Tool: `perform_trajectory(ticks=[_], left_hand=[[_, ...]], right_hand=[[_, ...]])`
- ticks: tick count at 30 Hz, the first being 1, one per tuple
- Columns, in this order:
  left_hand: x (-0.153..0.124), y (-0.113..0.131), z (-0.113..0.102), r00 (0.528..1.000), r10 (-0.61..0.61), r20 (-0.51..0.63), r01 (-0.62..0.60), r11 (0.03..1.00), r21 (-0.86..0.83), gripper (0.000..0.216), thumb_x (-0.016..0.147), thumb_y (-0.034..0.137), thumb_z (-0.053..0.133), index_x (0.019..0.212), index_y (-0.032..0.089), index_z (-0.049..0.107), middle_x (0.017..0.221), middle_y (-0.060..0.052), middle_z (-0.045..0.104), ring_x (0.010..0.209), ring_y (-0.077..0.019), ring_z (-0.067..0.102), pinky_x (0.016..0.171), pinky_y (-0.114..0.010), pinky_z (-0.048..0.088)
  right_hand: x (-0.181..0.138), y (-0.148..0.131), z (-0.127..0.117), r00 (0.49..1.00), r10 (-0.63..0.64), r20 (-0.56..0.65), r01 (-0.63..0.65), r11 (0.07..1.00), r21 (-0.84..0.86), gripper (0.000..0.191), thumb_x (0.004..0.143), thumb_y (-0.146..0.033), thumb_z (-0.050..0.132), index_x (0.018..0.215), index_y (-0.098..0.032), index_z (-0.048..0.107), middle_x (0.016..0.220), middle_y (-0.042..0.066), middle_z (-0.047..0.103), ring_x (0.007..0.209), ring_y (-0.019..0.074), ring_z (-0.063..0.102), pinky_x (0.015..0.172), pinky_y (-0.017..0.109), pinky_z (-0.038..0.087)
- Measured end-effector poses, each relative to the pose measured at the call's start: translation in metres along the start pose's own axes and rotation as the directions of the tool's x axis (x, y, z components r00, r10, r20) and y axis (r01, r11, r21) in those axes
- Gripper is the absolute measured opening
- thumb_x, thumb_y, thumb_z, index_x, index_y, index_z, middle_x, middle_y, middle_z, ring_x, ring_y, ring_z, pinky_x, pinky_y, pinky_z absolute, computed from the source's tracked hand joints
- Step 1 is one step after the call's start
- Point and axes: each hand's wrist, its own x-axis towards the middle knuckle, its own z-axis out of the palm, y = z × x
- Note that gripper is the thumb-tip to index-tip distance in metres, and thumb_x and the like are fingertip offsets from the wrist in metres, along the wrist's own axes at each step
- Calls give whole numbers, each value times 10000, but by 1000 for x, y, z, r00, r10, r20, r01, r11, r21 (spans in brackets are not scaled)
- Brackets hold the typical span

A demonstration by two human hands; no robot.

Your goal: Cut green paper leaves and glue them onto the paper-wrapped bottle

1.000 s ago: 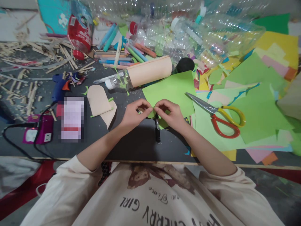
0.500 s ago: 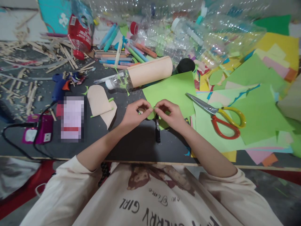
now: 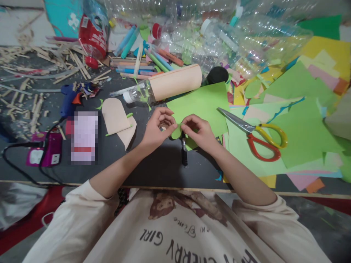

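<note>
While the right hand (image 3: 197, 130) pinches a thin green paper strip (image 3: 179, 124) between thumb and finger, the left hand (image 3: 159, 127) has its thumb tip at the other end, upper fingers raised; whether it grips the strip too, I cannot tell. The strip is between the two hands, near the lower left edge of a green sheet (image 3: 207, 104). Just below it are a rounded green piece (image 3: 176, 134) and a black pen (image 3: 184, 155). Open scissors (image 3: 251, 130) lie to the right, a paper-wrapped bottle (image 3: 175, 82) beyond the hands.
</note>
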Motion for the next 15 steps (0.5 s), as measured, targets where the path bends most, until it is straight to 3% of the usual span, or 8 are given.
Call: perform_trajectory(ticks=[15], left_hand=[[0,1,0,997,-73,-11,73,997,-32,383,706,297,730,925,211,428,688,65,576,594,-61,559,594,-188,443]], right_hand=[[0,0,-1,998,41,44,-42,999,18,218,799,-398,599,751,-202,514,612,-41,484,535,95,438,513,244,343]])
